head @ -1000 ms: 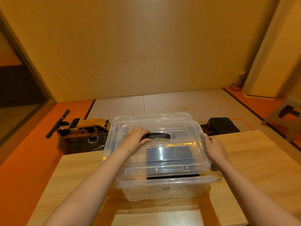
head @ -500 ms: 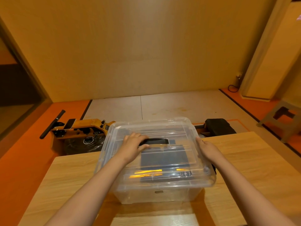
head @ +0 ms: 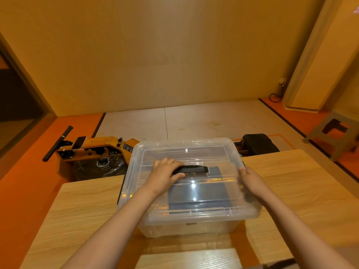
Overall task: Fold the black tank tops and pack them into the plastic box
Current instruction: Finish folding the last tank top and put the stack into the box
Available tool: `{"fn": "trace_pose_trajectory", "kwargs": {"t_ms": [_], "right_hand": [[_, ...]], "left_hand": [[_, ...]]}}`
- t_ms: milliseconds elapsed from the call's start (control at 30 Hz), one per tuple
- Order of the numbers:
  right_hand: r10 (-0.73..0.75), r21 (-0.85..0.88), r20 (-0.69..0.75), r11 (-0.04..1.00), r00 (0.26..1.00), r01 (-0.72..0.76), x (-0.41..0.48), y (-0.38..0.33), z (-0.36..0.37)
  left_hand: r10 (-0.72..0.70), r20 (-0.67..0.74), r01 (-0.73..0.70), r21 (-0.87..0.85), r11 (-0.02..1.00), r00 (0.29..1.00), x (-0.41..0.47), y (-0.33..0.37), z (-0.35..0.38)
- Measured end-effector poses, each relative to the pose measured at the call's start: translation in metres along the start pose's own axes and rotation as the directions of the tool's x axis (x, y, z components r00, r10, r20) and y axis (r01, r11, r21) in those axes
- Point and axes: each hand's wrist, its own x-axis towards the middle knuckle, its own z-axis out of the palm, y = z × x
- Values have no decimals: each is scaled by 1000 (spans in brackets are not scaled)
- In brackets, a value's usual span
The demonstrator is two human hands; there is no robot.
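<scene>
Head view: a clear plastic box (head: 186, 228) stands on the wooden table (head: 291, 181), towards its far edge, with its transparent lid (head: 194, 150) lying on top. The black tank tops (head: 204, 197) are inside the box, visible through the lid as a flat, folded dark stack in the middle. The left hand (head: 165, 174) rests on the lid's centre, its fingers (head: 169, 162) curled over the left end of the lid's black handle (head: 196, 169) and the thumb tucked below it, so the hand grips the handle. The right hand (head: 250, 179) lies along the lid's right rim, thumb on top and fingers bent down over the edge, holding the lid at that side. Both forearms reach in from the near edge of the table. On the orange floor beyond the table, to the left, sits a wooden rowing machine (head: 101, 148), partly hidden behind the box. A grey stool (head: 334, 131) stands on the floor at the far right.
</scene>
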Motion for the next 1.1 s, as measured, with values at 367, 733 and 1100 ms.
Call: {"fn": "trace_pose_trajectory", "kwargs": {"t_ms": [367, 733, 1100], "right_hand": [[-24, -77, -107, 997, 994, 15, 5, 5, 5], [-98, -242, -191, 969, 977, 50, -4, 3, 4], [-64, -185, -213, 982, 975, 24, 1, 11, 6]], "left_hand": [[-72, -51, 56, -261, 964, 996, 1, 1, 0], [-403, -209, 416, 20, 909, 891, -36, -37, -23], [-491, -79, 424, -397, 814, 868, -57, -57, -39]]}}
